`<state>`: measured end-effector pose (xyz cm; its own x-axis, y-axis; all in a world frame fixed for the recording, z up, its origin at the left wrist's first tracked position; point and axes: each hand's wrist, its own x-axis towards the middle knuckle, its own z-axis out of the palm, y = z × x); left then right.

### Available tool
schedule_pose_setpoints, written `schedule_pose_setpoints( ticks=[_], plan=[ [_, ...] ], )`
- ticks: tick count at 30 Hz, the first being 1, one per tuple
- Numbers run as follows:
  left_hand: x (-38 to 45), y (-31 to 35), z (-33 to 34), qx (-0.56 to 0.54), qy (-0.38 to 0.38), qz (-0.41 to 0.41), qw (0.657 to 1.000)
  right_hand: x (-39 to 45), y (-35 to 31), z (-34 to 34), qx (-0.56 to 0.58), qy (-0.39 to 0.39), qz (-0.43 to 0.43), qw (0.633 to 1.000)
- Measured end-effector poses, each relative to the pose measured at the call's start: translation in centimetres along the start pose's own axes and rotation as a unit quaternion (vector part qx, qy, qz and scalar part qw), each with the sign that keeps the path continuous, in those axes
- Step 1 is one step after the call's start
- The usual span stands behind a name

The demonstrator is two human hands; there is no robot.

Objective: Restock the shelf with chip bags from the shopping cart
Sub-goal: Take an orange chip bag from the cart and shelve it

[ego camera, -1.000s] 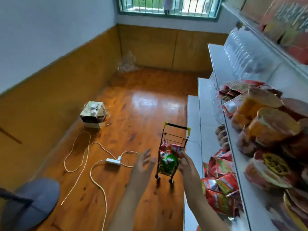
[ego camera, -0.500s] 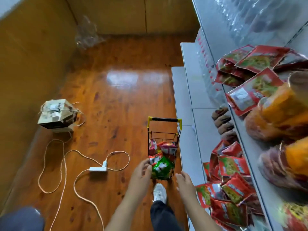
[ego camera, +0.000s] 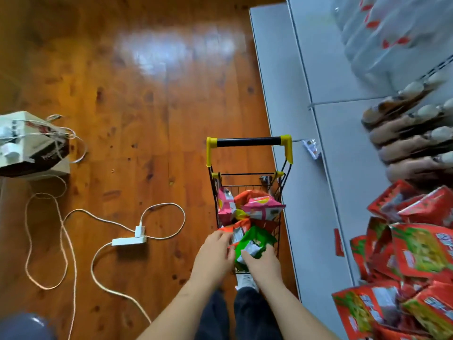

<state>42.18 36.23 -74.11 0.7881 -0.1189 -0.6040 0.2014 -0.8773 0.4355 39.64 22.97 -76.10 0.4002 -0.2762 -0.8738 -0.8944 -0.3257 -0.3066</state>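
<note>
left hand [ego camera: 213, 253] fingers curled on orange bag [ego camera: 239, 229] | right hand [ego camera: 263, 263] pinching green chip bag [ego camera: 255, 241] in shopping cart [ego camera: 248, 182] | risk: light cart tips, pink bags [ego camera: 262, 207] spill before shelf [ego camera: 318, 192]

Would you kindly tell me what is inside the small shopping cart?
The shopping cart holds pink bags, an orange one and a green bag. Both hands and the top bags hide whatever lies beneath.
</note>
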Motion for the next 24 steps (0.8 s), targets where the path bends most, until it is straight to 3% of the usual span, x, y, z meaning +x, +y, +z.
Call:
schedule_pose_setpoints(
  ticks=[4,7,12,16,24],
  plan=[
    [4.6,-2.4,3.0,0.049,0.009,0.047,0.998,4.5,-0.6,2.9,-0.037,0.022,0.026,0.999],
    [6.4,-3.4,4.5,0.068,-0.014,0.048,0.996,6.7,-0.4,4.1,-0.036,0.016,0.071,0.997],
    [7.5,-3.9,5.3,0.129,-0.044,0.044,0.990,8.2,0.9,3.3,-0.054,0.045,0.070,0.995],
    [7.2,-4.0,5.0,0.101,-0.078,0.023,0.992,7.1,2.1,2.1,0.009,0.044,0.058,0.997],
    [4.9,-3.4,5.3,-0.100,-0.058,-0.082,0.990,4.2,2.5,2.2,0.081,0.025,0.023,0.996]
  ],
)
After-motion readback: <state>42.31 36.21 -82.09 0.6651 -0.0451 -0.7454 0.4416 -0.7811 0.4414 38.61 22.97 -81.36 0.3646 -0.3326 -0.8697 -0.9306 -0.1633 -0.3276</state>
